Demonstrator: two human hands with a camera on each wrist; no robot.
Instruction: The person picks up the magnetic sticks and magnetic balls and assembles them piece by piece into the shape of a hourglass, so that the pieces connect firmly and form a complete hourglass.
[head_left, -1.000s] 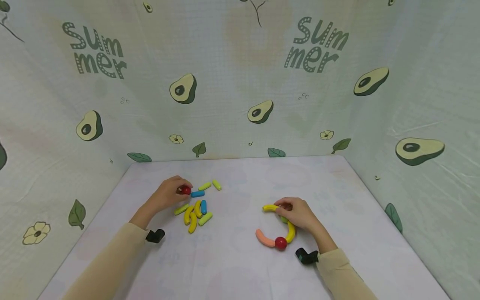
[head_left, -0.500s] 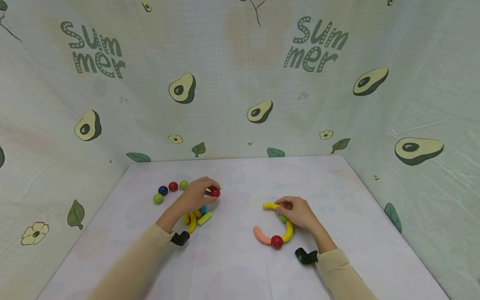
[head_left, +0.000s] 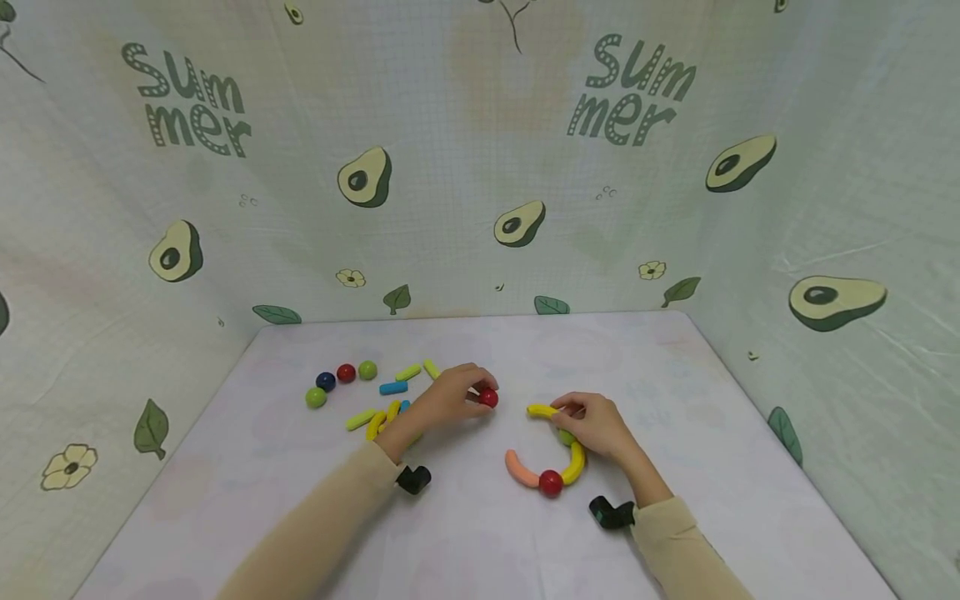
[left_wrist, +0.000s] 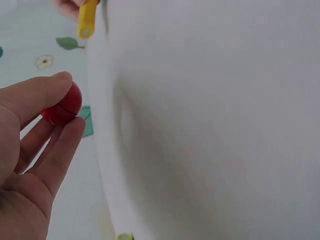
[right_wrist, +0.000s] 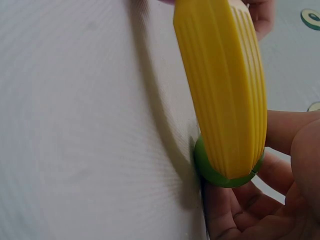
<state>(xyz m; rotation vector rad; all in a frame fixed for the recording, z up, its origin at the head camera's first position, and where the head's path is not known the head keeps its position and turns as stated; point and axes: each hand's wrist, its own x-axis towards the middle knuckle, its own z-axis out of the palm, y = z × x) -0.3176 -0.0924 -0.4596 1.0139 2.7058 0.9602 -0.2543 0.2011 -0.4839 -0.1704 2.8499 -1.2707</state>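
Note:
My left hand (head_left: 446, 398) pinches a red ball (head_left: 488, 398) between thumb and fingertips, as the left wrist view shows with the ball (left_wrist: 70, 102). Just to its right, my right hand (head_left: 592, 423) grips the yellow curved rod (head_left: 539, 411) at the upper end of a curved chain of toy pieces; the rod's free end points left. Below that rod the chain runs through a green ball (head_left: 566, 437), a second yellow curved rod (head_left: 575, 463), a red ball (head_left: 551, 483) and a pink curved rod (head_left: 521, 468). In the right wrist view the ribbed second rod (right_wrist: 222, 90) meets the green ball.
Left of my left hand lie loose yellow curved rods (head_left: 374, 427), a blue rod (head_left: 393, 388) and light-green rods (head_left: 408, 372). Farther left are a dark blue ball (head_left: 326, 382), a red ball (head_left: 346, 372) and green balls (head_left: 316, 397). A printed cloth wall (head_left: 450, 267) borders the table.
My left hand has carried the red ball rightward from beside the loose rods toward the chain. My right hand stays nearly in place; the chain's lower end has swung slightly left.

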